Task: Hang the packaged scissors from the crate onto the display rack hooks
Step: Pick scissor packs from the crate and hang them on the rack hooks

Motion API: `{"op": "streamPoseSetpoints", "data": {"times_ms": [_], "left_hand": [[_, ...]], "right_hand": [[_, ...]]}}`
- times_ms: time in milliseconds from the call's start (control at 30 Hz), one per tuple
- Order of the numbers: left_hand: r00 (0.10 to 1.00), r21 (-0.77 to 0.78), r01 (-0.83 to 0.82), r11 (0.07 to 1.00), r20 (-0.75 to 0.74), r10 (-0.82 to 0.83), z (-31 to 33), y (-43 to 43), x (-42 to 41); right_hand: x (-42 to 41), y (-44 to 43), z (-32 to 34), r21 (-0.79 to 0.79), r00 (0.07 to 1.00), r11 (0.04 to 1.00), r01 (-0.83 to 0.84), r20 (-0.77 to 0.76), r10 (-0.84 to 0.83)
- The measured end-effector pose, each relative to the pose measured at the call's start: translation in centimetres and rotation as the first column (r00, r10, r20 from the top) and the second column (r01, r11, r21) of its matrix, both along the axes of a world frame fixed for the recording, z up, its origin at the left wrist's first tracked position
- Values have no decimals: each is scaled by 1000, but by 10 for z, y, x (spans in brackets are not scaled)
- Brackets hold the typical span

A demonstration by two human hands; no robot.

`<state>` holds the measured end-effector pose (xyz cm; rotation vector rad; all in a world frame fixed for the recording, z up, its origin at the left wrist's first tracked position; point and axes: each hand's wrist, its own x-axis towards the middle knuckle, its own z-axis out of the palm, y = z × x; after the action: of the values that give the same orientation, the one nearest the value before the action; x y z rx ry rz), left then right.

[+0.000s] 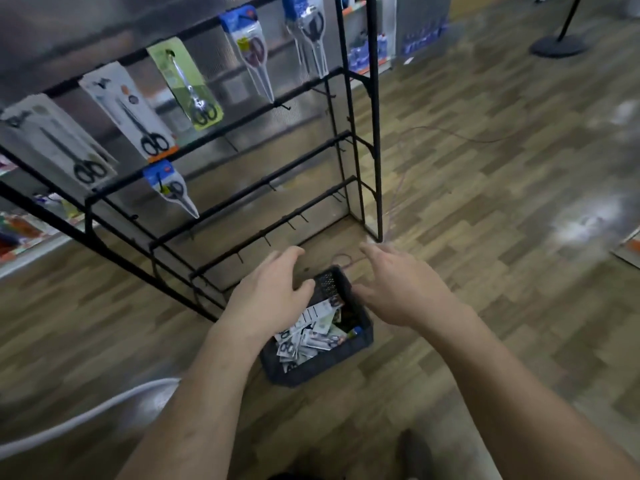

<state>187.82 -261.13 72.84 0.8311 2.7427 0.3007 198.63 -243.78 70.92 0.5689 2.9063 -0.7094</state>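
A dark plastic crate (360, 336) stands on the wooden floor, holding several packaged scissors (311, 336) in a loose heap. My left hand (268, 294) hovers over the crate's left side, fingers relaxed and empty. Over the crate's right side, my right hand (401, 289) is spread and holds nothing. Behind the crate rises the black display rack (375, 133) with rows of hooks. Several packs hang on its top rail, among them a green one (185, 83), and one blue-topped pack (169, 188) hangs on the second rail. The lower rails' hooks (266, 240) are bare.
A white hose or cord (86, 414) curves over the floor at the lower left. A thin wire (450, 133) trails across the floor right of the rack. A black stand base (559, 45) sits far right. Store shelving (20, 233) runs along the left behind the rack.
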Motion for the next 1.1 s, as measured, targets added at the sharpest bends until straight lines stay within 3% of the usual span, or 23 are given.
{"op": "streamPoseSetpoints", "data": {"times_ms": [300, 600, 867, 1100], "left_hand": [[988, -41, 106, 994, -109, -110, 3, -59, -25], [1000, 29, -4, 1000, -15, 4, -42, -145, -43], [984, -36, -174, 984, 37, 175, -57, -157, -52], [967, 14, -248, 969, 60, 247, -69, -120, -69]], "right_hand": [[-12, -76, 3, 27, 992, 992, 127, 17, -128], [-62, -140, -15, 39, 988, 999, -24, 151, 18], [-82, -111, -34, 42, 966, 983, -180, 197, 169], [-103, -67, -51, 32, 948, 973, -229, 233, 216]]}}
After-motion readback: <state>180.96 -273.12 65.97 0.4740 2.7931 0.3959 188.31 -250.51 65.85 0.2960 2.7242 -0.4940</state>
